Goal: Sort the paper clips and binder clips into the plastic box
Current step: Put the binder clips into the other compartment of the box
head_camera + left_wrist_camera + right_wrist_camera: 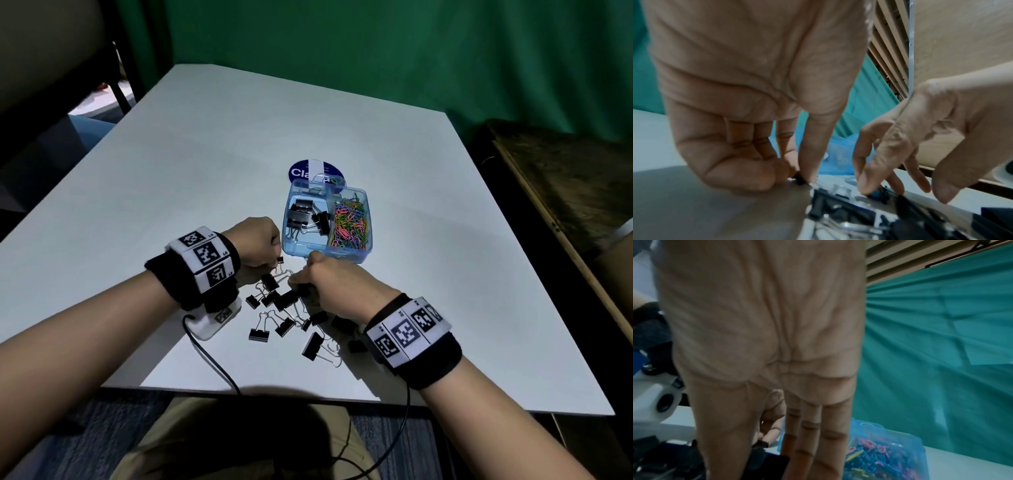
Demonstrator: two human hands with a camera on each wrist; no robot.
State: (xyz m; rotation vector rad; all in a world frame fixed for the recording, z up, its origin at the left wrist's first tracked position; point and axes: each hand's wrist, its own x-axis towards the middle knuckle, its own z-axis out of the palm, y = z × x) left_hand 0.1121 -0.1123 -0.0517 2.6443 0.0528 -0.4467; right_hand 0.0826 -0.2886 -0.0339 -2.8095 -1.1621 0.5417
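Black small binder clip (280, 260) pinched in left hand (255, 243); right hand (337, 287) curled onto binder clips (284, 301), grip unclear.

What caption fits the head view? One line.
Both hands pick binder clips off the table beside the plastic box.

One plastic box (291, 240) is sitting on one white table (205, 171), and it is showing two compartments. About four black binder clips (301, 214) are lying in its left compartment; the coloured paper clips (351, 222) filling the right one are too many and too tangled to count. Roughly a dozen more binder clips (284, 301) are lying loose on the table, some partly hidden. Two hands are showing, the left hand (257, 243) and the right hand (337, 284).
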